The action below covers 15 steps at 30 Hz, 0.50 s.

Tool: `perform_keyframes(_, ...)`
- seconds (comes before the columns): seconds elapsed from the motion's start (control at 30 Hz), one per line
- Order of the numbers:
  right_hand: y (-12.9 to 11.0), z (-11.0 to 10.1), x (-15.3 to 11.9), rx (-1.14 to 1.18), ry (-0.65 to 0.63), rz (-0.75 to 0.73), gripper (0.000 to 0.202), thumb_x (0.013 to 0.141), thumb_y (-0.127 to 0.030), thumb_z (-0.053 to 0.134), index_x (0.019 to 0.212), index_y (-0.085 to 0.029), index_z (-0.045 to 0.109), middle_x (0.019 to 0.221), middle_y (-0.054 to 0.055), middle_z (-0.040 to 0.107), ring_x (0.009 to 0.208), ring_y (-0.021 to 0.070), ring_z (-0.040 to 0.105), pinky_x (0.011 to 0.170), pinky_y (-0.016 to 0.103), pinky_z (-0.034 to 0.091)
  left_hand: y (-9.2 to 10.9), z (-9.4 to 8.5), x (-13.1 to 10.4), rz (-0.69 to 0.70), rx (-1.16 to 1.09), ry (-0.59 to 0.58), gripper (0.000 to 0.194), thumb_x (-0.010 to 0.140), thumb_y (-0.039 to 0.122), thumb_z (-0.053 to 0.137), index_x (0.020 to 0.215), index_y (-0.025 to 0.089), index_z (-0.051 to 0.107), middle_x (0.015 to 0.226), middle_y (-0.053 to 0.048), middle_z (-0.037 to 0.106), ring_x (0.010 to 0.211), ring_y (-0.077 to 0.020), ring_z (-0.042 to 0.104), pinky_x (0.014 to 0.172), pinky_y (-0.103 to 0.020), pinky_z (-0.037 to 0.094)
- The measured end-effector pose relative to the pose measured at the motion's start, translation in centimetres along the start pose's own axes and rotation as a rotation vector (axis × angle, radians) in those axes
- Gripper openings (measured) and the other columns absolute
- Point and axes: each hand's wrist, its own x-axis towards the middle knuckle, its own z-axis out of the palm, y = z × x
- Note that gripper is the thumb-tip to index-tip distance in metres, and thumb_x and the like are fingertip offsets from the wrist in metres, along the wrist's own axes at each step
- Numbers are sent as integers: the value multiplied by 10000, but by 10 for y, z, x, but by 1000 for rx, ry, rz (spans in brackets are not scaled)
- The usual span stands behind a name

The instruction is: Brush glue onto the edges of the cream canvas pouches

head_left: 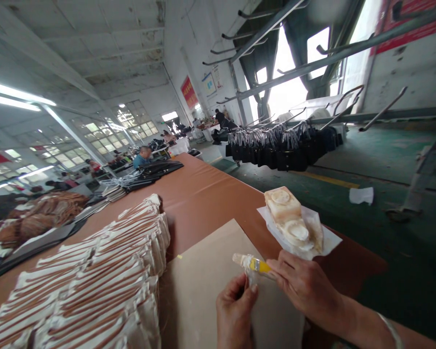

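Note:
My right hand (305,286) is wrapped round the yellow handle of a glue-crusted brush (258,265), whose pale bristles point left. Just below the brush, my left hand (236,308) is closed in a pinch; what lies between its fingertips is too small to make out. Both hands are over a beige board (210,261) on the brown tabletop. Beyond my right hand, a crusted, cream-coloured container (283,206) rests on a white sheet (332,238). Rows of folded white and brown pieces (112,271) lie to the left.
The brown table (199,194) stretches away, with black pieces (160,168) at its far left edge. Past its right edge, dark items hang from a metal rack (287,150). A person in blue (142,157) sits beyond the table on the left.

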Motion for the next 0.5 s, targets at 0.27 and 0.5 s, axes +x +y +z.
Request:
perform_keyframes(0.27,8,-24,-1,290,-62,81,203,993,-256,481,1106,-215,645,938,70,616,850,194,600,757,310,487,8,-2,-7,-62,-64,-70,429,515,308,895,883,124,775,828,-96,762,686,-221,700,668,-301,540)
perform_keyframes(0.5,10,-50,3,70,-175,-93,186,968,-247,522,1015,-213,700,815,54,597,720,175,555,646,298,405,5,-5,-5,-8,-43,-71,397,555,302,879,901,139,773,903,-104,763,773,-226,695,663,-269,524)
